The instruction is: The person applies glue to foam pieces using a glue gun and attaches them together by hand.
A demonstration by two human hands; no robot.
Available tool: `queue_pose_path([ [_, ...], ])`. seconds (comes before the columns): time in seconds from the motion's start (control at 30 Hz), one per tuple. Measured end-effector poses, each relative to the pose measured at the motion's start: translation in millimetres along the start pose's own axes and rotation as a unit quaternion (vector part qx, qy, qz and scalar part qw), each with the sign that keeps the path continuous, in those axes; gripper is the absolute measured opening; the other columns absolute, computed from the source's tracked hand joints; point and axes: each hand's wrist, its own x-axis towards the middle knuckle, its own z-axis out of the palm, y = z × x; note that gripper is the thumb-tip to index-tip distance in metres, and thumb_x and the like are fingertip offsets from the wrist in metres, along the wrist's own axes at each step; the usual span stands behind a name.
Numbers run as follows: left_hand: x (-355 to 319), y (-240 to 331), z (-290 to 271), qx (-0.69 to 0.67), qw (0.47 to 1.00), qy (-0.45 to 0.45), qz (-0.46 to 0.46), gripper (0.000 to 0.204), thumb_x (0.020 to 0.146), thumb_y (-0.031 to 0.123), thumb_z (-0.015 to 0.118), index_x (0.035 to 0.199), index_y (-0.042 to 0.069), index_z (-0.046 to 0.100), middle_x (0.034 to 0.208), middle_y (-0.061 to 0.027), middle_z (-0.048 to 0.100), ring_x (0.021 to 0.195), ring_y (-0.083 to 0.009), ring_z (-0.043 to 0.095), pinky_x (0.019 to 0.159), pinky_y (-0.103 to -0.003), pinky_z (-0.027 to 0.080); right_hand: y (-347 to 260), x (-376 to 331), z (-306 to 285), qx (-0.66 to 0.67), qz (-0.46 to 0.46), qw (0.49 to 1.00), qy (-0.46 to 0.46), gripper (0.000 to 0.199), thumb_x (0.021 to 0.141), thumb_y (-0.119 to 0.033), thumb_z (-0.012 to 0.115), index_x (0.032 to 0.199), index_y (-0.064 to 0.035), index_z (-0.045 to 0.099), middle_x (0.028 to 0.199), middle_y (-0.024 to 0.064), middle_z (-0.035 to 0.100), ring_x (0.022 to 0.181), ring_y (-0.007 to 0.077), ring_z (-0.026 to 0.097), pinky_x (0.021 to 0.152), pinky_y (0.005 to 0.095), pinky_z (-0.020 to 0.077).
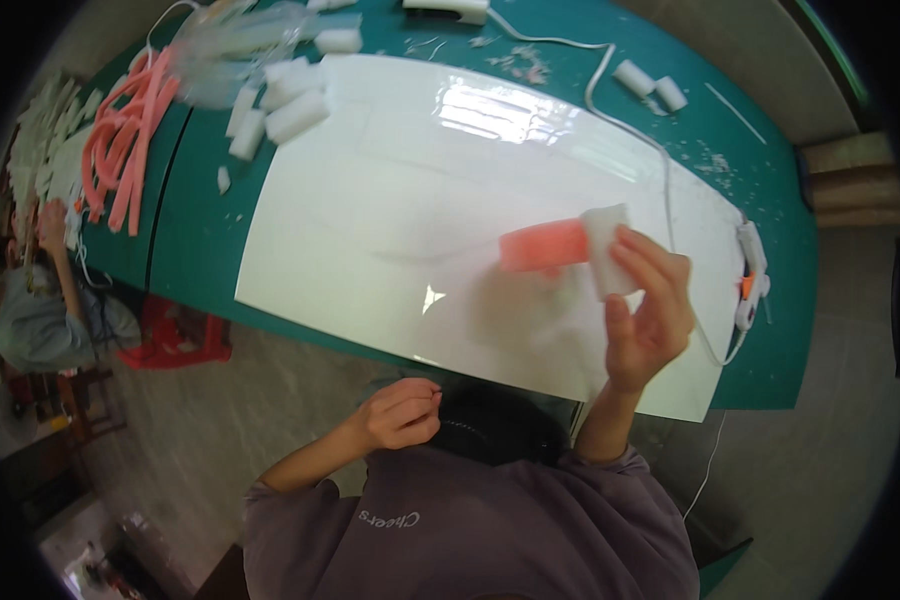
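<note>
Above the white board (400,200), my right hand (655,315) pinches a white foam block (606,255) between thumb and fingers. A pink foam piece (544,245) sticks out from the block's left side, slightly blurred. Whether the two are joined cannot be seen. My left hand (402,413) is curled closed near my lap, off the table's front edge. What it holds, if anything, is hidden.
A white and orange glue gun (749,275) lies on the green table (770,370) at right, its cord crossing the board. White foam pieces (300,115), clear plastic bags (220,60) and pink foam strips (130,140) lie far left. Another person (55,310) sits left by a red stool (185,335).
</note>
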Motion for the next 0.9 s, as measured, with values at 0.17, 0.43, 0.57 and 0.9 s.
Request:
queue_pose_path([
  [0.17,72.7,-1.9,-14.1,0.059,0.997,0.025,-0.034,0.007,0.073,-0.001,0.064,0.080,0.002,0.062,0.069,-0.0069,0.052,0.060,-0.0169,0.051,0.055,-0.030,0.050,-2.0,0.1,-5.1,0.008,0.014,1.000,-0.003,0.031,0.063,-0.009,0.069,0.092,-0.0025,0.065,0.098,0.0101,0.063,0.076,0.0209,0.051,0.069,0.0282,0.0411],
  [0.43,160.7,-22.5,7.0,0.099,0.946,0.131,-0.278,0.045,0.066,0.017,0.073,0.105,0.004,0.056,0.105,-0.0103,0.057,0.094,-0.0293,0.055,0.088,-0.040,0.040,-5.7,2.3,-6.4,-0.014,0.019,1.000,-0.005,0.033,0.061,-0.008,0.071,0.093,-0.0065,0.065,0.098,0.0059,0.063,0.075,0.0196,0.051,0.067,0.0267,0.0426],
  [0.57,156.2,-41.1,15.7,0.058,0.953,0.038,-0.295,0.042,0.065,0.015,0.073,0.102,0.006,0.056,0.101,-0.0076,0.059,0.099,-0.0266,0.053,0.100,-0.046,0.025,-6.8,4.7,-5.3,-0.015,0.023,1.000,-0.013,0.032,0.062,-0.009,0.071,0.094,-0.0070,0.065,0.098,0.0054,0.063,0.075,0.0195,0.051,0.067,0.0267,0.0431],
  [0.9,160.2,-46.1,14.9,0.035,0.955,0.044,-0.292,0.026,0.065,0.011,0.072,0.087,0.003,0.059,0.082,-0.0074,0.062,0.082,-0.0250,0.058,0.094,-0.043,0.034,-7.7,4.2,-12.3,-0.026,0.037,0.999,-0.025,0.029,0.068,-0.009,0.068,0.096,-0.0063,0.062,0.100,0.0080,0.061,0.084,0.0236,0.055,0.071,0.0296,0.0427],
])
